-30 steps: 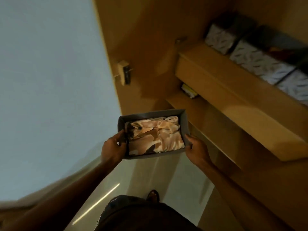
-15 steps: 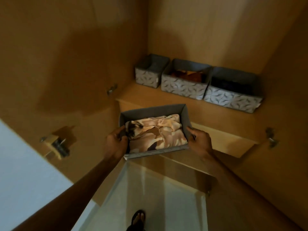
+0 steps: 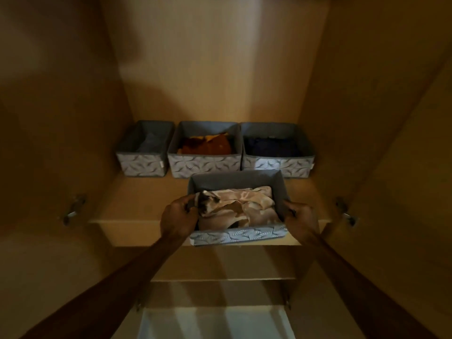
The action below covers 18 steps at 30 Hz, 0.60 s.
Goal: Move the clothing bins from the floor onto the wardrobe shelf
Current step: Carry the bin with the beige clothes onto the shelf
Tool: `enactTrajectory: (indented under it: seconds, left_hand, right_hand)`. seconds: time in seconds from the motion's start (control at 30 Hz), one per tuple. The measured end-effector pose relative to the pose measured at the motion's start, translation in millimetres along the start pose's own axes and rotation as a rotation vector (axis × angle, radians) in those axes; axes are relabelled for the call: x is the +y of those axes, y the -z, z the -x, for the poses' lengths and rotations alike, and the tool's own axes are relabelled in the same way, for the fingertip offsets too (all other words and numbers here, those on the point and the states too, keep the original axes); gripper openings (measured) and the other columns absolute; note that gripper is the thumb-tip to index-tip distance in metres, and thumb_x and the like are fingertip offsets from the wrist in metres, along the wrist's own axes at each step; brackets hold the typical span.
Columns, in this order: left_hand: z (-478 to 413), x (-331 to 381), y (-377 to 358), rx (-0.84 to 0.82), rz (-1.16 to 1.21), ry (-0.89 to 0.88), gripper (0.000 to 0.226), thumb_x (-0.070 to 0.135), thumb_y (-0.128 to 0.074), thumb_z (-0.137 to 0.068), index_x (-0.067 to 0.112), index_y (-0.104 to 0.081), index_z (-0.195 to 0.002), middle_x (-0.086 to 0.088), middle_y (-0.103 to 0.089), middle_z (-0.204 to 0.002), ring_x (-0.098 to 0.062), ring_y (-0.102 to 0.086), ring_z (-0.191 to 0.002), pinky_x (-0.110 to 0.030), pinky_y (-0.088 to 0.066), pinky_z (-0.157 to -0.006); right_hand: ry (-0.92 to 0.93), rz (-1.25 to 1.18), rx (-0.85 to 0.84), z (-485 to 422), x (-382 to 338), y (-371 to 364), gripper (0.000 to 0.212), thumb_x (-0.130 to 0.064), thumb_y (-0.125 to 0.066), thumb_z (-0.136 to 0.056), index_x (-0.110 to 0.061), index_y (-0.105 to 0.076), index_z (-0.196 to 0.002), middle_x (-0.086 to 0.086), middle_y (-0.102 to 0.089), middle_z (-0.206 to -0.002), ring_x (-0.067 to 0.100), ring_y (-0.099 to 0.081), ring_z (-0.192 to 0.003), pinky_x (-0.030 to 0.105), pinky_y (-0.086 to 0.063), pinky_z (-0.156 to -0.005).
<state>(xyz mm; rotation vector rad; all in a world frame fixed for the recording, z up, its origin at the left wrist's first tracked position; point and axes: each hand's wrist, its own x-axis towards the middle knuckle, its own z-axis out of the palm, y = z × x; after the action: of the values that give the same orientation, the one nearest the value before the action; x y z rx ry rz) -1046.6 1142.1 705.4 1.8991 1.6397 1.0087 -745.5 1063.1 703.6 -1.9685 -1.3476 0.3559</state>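
Both hands, left hand [image 3: 178, 217] and right hand [image 3: 301, 217], grip a bin [image 3: 238, 237] of clothes at the near edge of the shelf [image 3: 137, 204]

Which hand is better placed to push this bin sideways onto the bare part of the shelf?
Right, probably: the right hand grips the right wall of the bin, and the bare shelf lies on its left.

wardrobe [image 3: 215, 69]: open, tan wood back and side panels | light: dim, warm, darker toward both sides | left hinge [image 3: 73, 209]: metal, on left panel | right hinge [image 3: 345, 212]: metal, on right panel | lower ledge [image 3: 221, 280]: near | floor [image 3: 215, 324]: pale, nearest
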Motion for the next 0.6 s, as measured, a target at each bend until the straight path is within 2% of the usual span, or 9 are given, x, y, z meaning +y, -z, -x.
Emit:
enactTrajectory:
  seconds: [0.1,0.17,0.23,0.27,0.4,0.47,0.53,0.6]
  left_hand:
    - [-34.6,15.7,-26.7,-0.060,-0.040,-0.038,0.027,0.031,-0.051,-0.094,0.031,-0.069,-0.115,-0.010,-0.074,-0.095,-0.034,-0.067,-0.086,-0.036,-0.052,-0.068]
    - [-57.4,30.2,-48.5,-0.082,-0.056,-0.045,0.029,0.034,-0.049,-0.095,0.027,-0.069,-0.116,-0.013,-0.073,-0.105,-0.036,-0.066,-0.094,-0.038,-0.052,-0.075]
    - [-73.3,43.1,-65.7,-0.097,-0.063,-0.027,0.032,0.037,-0.047,-0.095,0.027,-0.068,-0.117,-0.012,-0.071,-0.111,-0.036,-0.065,-0.101,-0.039,-0.052,-0.082]
    - [-80.1,48.9,-75.0,-0.114,-0.053,-0.020,0.033,0.038,-0.046,-0.095,0.027,-0.067,-0.118,-0.011,-0.070,-0.114,-0.035,-0.065,-0.103,-0.039,-0.052,-0.084]
    - [-94.8,65.2,-107.8,-0.253,0.016,-0.035,0.035,0.036,-0.045,-0.094,0.026,-0.062,-0.123,-0.007,-0.069,-0.119,-0.030,-0.065,-0.106,-0.039,-0.052,-0.090]
    - [-93.5,69.9,-118.4,-0.341,0.071,-0.041,0.037,0.031,-0.054,-0.088,0.024,-0.063,-0.123,-0.004,-0.069,-0.118,-0.026,-0.065,-0.104,-0.035,-0.052,-0.089]
    - [-88.2,74.6,-123.3,-0.419,0.087,-0.039,0.046,0.032,-0.067,-0.081,0.023,-0.062,-0.125,0.000,-0.067,-0.115,-0.022,-0.065,-0.102,-0.032,-0.050,-0.088]
    - [-83.0,77.6,-124.9,-0.475,0.093,-0.056,0.055,0.037,-0.079,-0.071,0.023,-0.064,-0.123,0.004,-0.068,-0.110,-0.016,-0.065,-0.098,-0.031,-0.051,-0.087]
  right_hand:
    - [-0.100,0.032,-0.008,-22.6,14.1,13.2,0.044,-0.001,-0.050,-0.087,-0.013,-0.061,-0.128,0.017,-0.069,-0.114,0.025,-0.064,-0.084,0.023,-0.047,-0.059]
    - [-0.159,0.025,0.022,-39.6,24.6,24.5,0.042,-0.006,-0.051,-0.087,-0.016,-0.062,-0.127,0.017,-0.069,-0.114,0.031,-0.066,-0.089,0.032,-0.055,-0.070]
    - [-0.206,0.019,0.067,-53.6,33.4,34.5,0.041,-0.010,-0.053,-0.085,-0.020,-0.065,-0.123,0.015,-0.069,-0.115,0.034,-0.066,-0.095,0.041,-0.055,-0.084]
    - [-0.228,0.006,0.083,-60.7,38.5,39.0,0.041,-0.009,-0.053,-0.085,-0.020,-0.065,-0.123,0.015,-0.069,-0.115,0.035,-0.066,-0.096,0.041,-0.054,-0.086]
    - [-0.286,-0.080,0.057,-91.7,63.6,48.5,0.043,-0.005,-0.050,-0.087,-0.012,-0.061,-0.128,0.021,-0.069,-0.112,0.026,-0.060,-0.083,0.038,-0.051,-0.078]
    - [-0.296,-0.093,0.039,-104.8,80.1,46.8,0.041,-0.006,-0.050,-0.089,-0.010,-0.058,-0.129,0.022,-0.067,-0.112,0.031,-0.063,-0.089,0.041,-0.052,-0.084]
    - [-0.314,-0.075,0.052,-114.5,97.4,42.1,0.038,-0.011,-0.054,-0.090,-0.010,-0.058,-0.127,0.020,-0.067,-0.113,0.035,-0.064,-0.100,0.049,-0.052,-0.092]
    - [-0.295,-0.015,0.088,-113.4,99.6,42.8,0.033,-0.018,-0.056,-0.090,-0.012,-0.063,-0.121,0.018,-0.069,-0.109,0.033,-0.065,-0.099,0.050,-0.052,-0.091]
